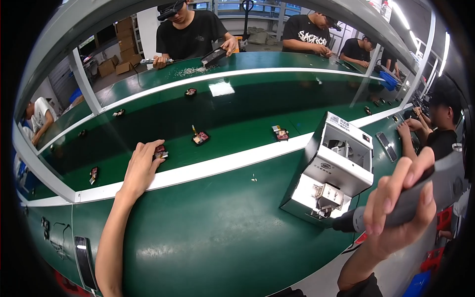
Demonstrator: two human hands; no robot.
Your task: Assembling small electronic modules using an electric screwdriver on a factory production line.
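My left hand (139,166) reaches over the white rail to the green belt. Its fingers are curled around a small black-and-red electronic module (161,151), partly covered by the fingertips. On the right, my right hand (396,210) grips a grey electric screwdriver (443,183). The tool's black nose points left, close to the lower front of a white screw feeder (316,171). That box has a metal mechanism in its open front and stands tilted in view on the green bench. The screwdriver's very tip cannot be made out against the feeder.
Similar modules lie spread along the belt (237,116), two of them (200,137) (280,133) near my left hand. One phone (386,146) lies behind the feeder, another (85,262) at lower left by eyeglasses (60,242). Several co-workers sit across and at right. A white rail (222,166) edges the bench.
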